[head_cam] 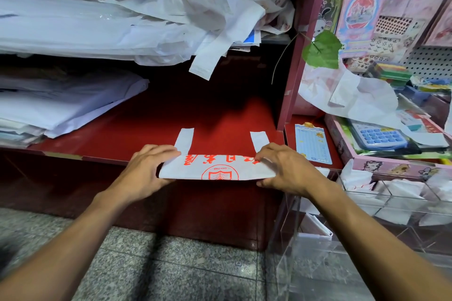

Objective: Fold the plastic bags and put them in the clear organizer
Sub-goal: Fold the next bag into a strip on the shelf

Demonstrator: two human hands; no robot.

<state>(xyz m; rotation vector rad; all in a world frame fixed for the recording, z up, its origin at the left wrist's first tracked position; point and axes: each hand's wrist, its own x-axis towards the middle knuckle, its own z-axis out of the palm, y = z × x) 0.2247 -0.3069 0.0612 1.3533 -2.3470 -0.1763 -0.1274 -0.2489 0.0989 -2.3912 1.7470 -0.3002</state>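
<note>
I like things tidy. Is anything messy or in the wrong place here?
Yes. The crumpled bags on the upper shelf are heaped loosely, with one handle dangling over its edge. The bag under the left hand and right hand lies flat and neat.

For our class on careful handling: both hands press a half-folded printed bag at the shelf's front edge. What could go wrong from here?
1. The bag overhangs the red shelf edge; if the left hand or right hand lets go, it may slip to the floor.
2. Its two handles lie unfolded and could spring the fold open.
</note>
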